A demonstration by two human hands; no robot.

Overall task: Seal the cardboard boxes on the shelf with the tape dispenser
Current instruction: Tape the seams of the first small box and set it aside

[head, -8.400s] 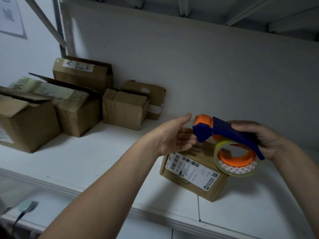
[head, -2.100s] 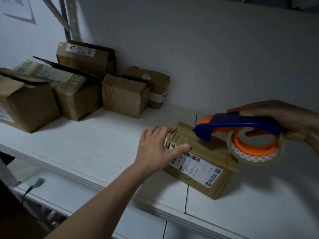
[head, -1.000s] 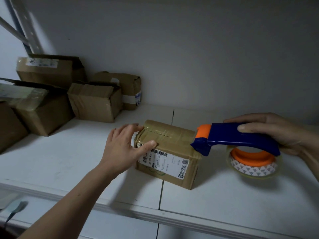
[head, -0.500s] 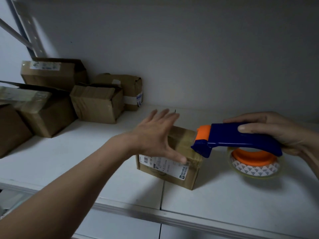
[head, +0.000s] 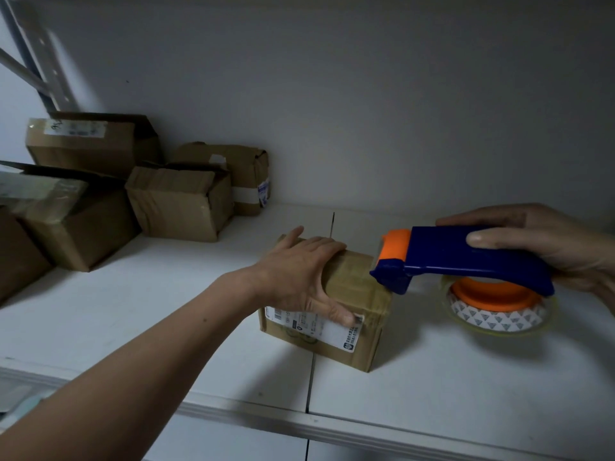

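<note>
My left hand (head: 299,274) clasps the small box (head: 352,294), seemingly taped, my right hand (head: 549,251) grips the tape dispenser (head: 466,257) at its edge, and boxes (head: 179,201) well left of my fingers look unsealed.

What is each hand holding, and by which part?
Right hand grips the blue-and-orange plastic tape dispenser by its blue handle. Left hand clasps the small brown cardboard box across its top.

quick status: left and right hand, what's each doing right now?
Left hand: holds the small labelled cardboard box, fingers on top, thumb on the front.
Right hand: grips the blue-and-orange tape dispenser.
</note>
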